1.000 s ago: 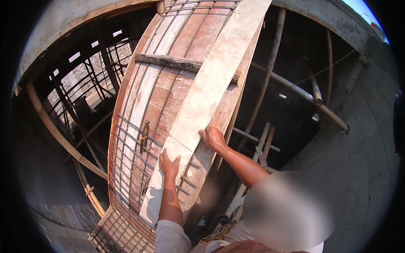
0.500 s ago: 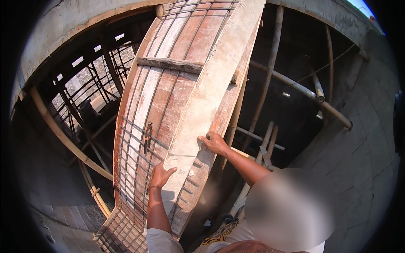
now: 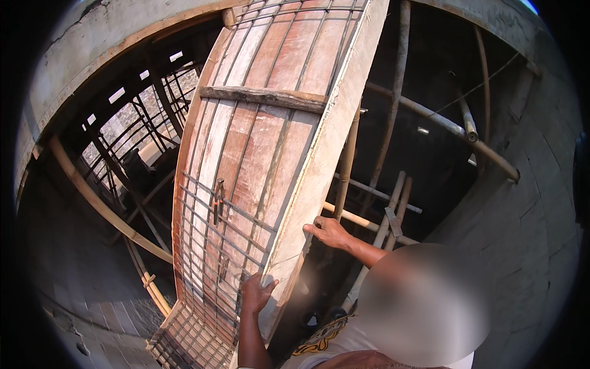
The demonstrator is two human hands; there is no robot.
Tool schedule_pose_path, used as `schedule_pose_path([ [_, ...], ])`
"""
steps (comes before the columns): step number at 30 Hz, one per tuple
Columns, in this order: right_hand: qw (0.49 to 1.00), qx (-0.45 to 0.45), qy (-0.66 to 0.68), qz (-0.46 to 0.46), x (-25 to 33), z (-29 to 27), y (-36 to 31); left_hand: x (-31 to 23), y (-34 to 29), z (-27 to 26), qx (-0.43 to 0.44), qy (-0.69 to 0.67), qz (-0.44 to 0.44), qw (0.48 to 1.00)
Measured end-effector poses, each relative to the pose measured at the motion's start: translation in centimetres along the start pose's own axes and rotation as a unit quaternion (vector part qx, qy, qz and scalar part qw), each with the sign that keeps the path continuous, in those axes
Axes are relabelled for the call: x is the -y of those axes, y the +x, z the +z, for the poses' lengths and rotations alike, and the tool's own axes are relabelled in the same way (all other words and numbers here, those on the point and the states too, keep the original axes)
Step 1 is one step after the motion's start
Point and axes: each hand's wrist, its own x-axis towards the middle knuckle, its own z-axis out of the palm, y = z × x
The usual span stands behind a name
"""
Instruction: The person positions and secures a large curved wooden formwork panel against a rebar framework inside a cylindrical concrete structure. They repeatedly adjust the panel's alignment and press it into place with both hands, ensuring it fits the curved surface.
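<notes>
A long, pale wooden plank (image 3: 332,138) runs along the right side of a sloping wooden formwork (image 3: 246,157). My left hand (image 3: 257,294) is closed on the plank's left edge near its lower end, fingers toward the steel bars. Farther up, my right hand (image 3: 329,234) grips the plank's right edge, its thumb lying on the face; some fingers are hidden behind it. Left of the plank, a grid of steel reinforcing bars (image 3: 228,225) lies over the formwork boards. A pair of pincers (image 3: 217,200) with orange on the handles rests upright on those bars.
A rough wooden crosspiece (image 3: 264,96) spans the formwork higher up. Bamboo poles (image 3: 485,157) and struts stand in the dark space at right. Below, a second bar grid (image 3: 190,337) continues at an angle. A curved concrete edge (image 3: 80,67) borders the upper left.
The plank has shifted right, from lying over the formwork's right part to along its edge, uncovering more bars and boards. Both hands have moved right and downward with it.
</notes>
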Motion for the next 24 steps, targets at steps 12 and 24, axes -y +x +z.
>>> schedule_pose_path([
  [12,0.996,0.010,-0.067,0.061,-4.8,-2.2,0.2,1.3,1.5,9.7,-0.019,0.025,0.071,0.997],
  [24,0.979,-0.195,-0.056,0.009,4.9,-9.4,7.2,2.8,3.5,13.1,-0.041,0.076,0.038,0.996],
])
